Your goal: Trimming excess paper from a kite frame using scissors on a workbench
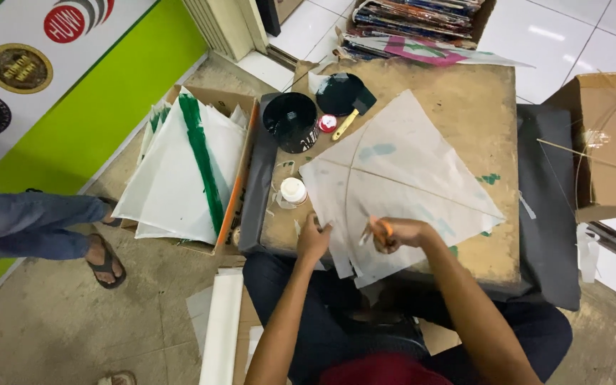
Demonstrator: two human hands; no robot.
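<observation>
The left hand pinched the white paper kite; the right hand gripped what looked like orange-handled scissors. A cardboard box held stacked kites.

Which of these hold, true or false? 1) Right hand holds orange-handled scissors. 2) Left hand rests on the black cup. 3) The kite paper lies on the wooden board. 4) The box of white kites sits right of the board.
1) True: the right hand grips orange-handled scissors at the kite paper.
2) False: the left hand pinches the paper's near edge; the black cup stands apart, further away.
3) True: it lies flat on the wooden board.
4) False: the cardboard box of white kites sits left of the board.
</observation>
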